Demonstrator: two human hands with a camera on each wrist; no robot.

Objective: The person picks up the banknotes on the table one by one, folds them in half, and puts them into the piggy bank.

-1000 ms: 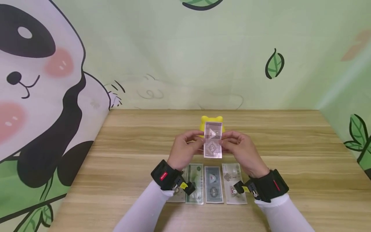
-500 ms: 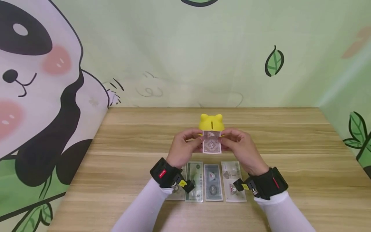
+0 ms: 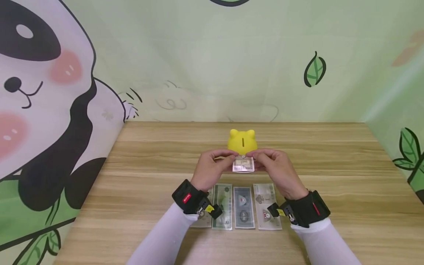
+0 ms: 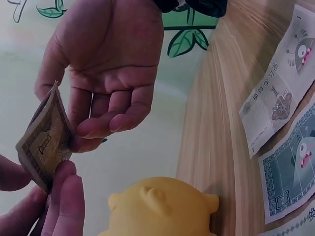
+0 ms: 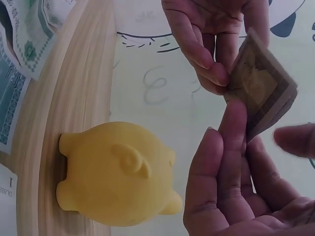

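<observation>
Pale green panda-and-leaf backdrop point(image 3: 212, 70) is seen behind a wood-grained worktop point(image 3: 149, 158), and toward its far edge a yellow, round pig-shaped bank point(image 3: 243, 142) is stood. Just this side of it, a folded, brownish-mauve paper note point(image 3: 243, 165) is held aloft, pinched by left hand point(image 3: 213, 165) and right hand point(image 3: 276, 167) alike! Nearer the front edge, flat printed paper notes point(image 3: 244, 208) are laid side by side.

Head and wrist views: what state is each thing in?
Folded note: doubled over, layers slightly apart, held above the table.
Left hand: holding the note's left side.
Right hand: holding its right side.
Yellow piggy bank: standing upright, slot uncovered.
Green note: lying unfolded, partly hidden.
Blue note: lying unfolded.
Right pale note: lying unfolded, partly hidden.
Left pale note: on the table, partly hidden.
</observation>
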